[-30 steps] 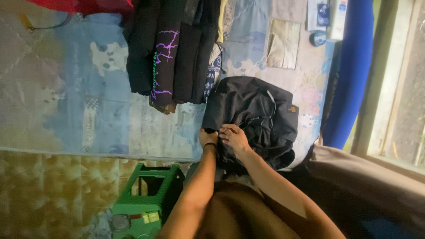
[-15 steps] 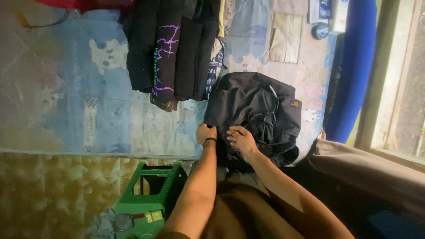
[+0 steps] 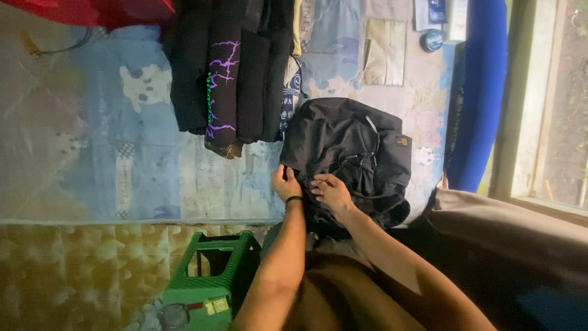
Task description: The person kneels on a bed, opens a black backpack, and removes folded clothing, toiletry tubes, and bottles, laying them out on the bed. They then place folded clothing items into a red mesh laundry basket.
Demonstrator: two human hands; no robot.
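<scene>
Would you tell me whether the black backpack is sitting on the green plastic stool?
No, the black backpack lies on the patterned mattress, while the green stool stands apart on the floor below.

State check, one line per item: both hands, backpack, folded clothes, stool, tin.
left hand: gripping the black backpack's near edge
right hand: fingers on the backpack fabric
black backpack: lying flat on the mattress
folded dark clothes: stacked in a row
green stool: upright on the floor
round blue tin: lid on
</scene>
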